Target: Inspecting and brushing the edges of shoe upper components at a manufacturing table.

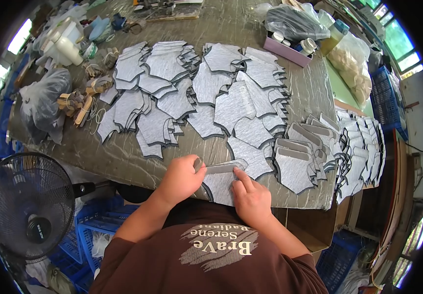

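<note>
Grey panel (pixel 220 189) lay at the tabletop's (pixel 187 140) near edge; the left hand's (pixel 178 179) fingers pinched a small dark piece (pixel 198 164), the right hand's (pixel 252 198) index finger rested on the panel's darker strip (pixel 220 168), any grip unclear. Even pressure seemed wise.

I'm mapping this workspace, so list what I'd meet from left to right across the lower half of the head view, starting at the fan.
Black fan → left hand → grey cut piece → right hand → pile of strip-topped pieces → rightmost stack of grey pieces.
</note>
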The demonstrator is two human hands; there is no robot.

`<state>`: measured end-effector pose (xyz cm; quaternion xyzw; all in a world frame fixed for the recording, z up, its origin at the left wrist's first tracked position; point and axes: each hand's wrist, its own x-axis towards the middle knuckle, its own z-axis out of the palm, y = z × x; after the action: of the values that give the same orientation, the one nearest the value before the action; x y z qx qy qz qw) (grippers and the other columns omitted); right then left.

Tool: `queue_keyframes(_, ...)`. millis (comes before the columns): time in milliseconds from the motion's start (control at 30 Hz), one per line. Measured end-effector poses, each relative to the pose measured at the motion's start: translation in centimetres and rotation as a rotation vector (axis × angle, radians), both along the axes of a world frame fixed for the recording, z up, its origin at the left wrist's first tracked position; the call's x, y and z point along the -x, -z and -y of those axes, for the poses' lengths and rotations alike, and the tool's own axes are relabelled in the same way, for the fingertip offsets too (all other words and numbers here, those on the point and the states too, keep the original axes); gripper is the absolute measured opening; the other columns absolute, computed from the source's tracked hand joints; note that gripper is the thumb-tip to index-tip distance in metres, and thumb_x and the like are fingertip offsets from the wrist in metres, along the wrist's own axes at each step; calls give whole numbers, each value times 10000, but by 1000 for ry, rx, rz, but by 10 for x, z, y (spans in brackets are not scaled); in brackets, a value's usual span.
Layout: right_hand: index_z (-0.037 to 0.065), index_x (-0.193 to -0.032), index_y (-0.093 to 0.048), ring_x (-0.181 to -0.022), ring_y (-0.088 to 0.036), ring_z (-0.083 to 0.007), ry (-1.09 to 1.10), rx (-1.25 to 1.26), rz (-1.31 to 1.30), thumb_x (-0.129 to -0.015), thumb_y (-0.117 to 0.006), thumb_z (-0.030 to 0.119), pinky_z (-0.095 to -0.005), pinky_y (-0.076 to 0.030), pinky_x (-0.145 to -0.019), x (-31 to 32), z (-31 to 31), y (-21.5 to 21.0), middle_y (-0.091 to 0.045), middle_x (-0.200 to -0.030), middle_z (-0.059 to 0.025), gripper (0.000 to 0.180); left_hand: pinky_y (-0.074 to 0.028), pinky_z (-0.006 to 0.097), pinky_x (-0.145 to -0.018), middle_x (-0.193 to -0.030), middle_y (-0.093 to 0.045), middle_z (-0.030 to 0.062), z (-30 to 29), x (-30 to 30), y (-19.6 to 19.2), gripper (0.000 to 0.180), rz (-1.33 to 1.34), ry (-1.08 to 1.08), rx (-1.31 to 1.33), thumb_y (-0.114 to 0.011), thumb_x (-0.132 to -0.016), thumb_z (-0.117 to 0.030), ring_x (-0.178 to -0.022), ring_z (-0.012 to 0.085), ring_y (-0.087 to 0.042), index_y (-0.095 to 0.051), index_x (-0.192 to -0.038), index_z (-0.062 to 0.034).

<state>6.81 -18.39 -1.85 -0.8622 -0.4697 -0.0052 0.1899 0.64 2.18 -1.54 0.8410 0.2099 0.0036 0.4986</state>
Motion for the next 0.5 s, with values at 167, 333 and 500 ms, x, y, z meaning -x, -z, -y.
queue_keyframes(167, 59, -806, -545, -680, -619, -219, 4, 2, -6, -711, -654, 83, -329, -486, -536, -1, -1, -2, -595, -1134, -82, 147, -457, 410, -591, -680, -586, 209, 4, -4, -5, 169, 83, 138, -370, -651, -770, -109, -653, 374, -584, -589, -841, 31)
queue_keyframes(333, 33, -963, -548, -650, -598, -232, 129, -197, -85, -709, -690, 58, -325, -469, -530, 3, 1, 0, -586, -1085, -92, 292, -457, 354, -652, -856, -578, 168, 8, 3, -10, 81, 104, 131, -300, -619, -788, -32, -736, 320, -578, -560, -834, -1)
queue_keyframes(500, 48, -1201, -484, -679, -606, -254, 314, -367, -356, -727, -734, 137, -341, -479, -547, -2, 6, 4, -579, -1014, -95, 543, -458, 306, -673, -826, -581, 123, 3, 11, -8, 109, 417, 139, -77, -605, -774, 65, -719, 260, -582, -523, -810, 4)
